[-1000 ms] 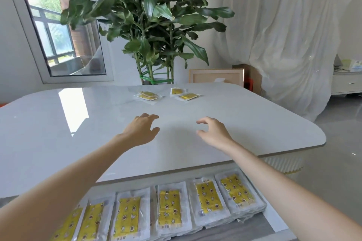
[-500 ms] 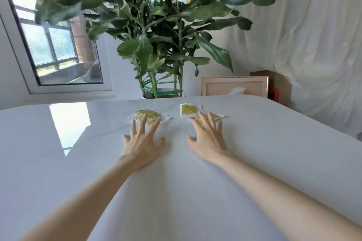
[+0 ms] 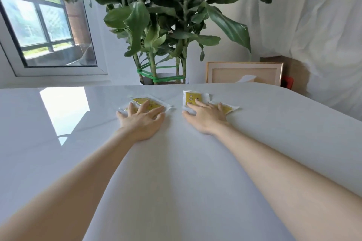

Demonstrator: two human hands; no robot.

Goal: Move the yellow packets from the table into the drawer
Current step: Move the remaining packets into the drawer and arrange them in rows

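Yellow packets in clear wrap lie near the far edge of the white table (image 3: 78, 162). My left hand (image 3: 142, 118) lies flat with spread, straight fingers on the left packets (image 3: 151, 103). My right hand (image 3: 205, 116) also lies flat: its fingers rest on an upper packet (image 3: 194, 97) and on another packet (image 3: 228, 108) that sticks out to the right. The drawer is out of view.
A large potted plant (image 3: 162, 25) stands right behind the table's far edge, its leaves hanging over the packets. A framed picture (image 3: 244, 72) leans against the wall behind. A window (image 3: 45, 31) is at the left, white drapery (image 3: 313, 25) at the right.
Both arms stretched forward across the table, and my view followed, losing the drawer. My fingers went from hovering short of the packets to lying flat on them.
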